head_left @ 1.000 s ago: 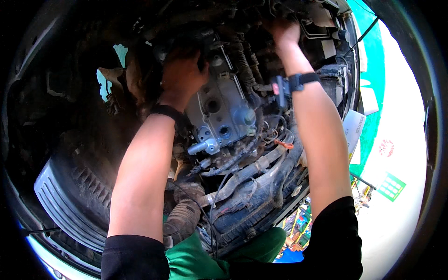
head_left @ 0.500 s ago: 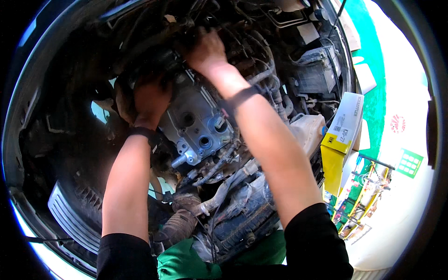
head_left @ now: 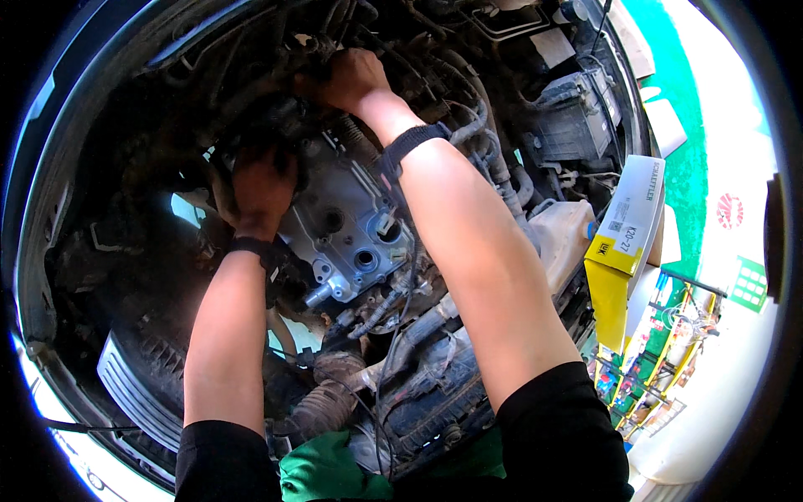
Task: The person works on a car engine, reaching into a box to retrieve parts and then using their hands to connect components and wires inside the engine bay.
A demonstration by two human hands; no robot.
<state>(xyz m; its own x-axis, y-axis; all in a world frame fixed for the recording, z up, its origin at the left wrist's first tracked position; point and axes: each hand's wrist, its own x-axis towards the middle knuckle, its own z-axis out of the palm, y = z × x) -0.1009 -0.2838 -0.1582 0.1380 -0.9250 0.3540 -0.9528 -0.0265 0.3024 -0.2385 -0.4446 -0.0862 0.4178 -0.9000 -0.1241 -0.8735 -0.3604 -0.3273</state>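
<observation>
Deep in an engine bay, a silver-grey metal engine cover [head_left: 330, 238] with round openings lies below and between my two hands. My left hand [head_left: 263, 188] reaches in along the cover's left edge, beside dark parts. Deep shadow swallows its fingers, so its grip is hidden. Farther in, past the cover's upper end, my right hand [head_left: 355, 77] is bent with its fingers curled toward the left among dark parts. What those fingers hold cannot be made out. Both wrists wear dark bands.
A white and yellow cardboard box [head_left: 623, 251] stands on the bay's right edge, near a whitish fluid reservoir [head_left: 559, 234]. A black battery-like box [head_left: 577, 117] sits at the far right. A ribbed intake hose [head_left: 322, 402] and a green cloth [head_left: 322, 468] are close to me.
My right hand has shifted slightly left, its fingers now less blurred. The left hand stays near the cover's left edge. The whole view has shifted a little.
</observation>
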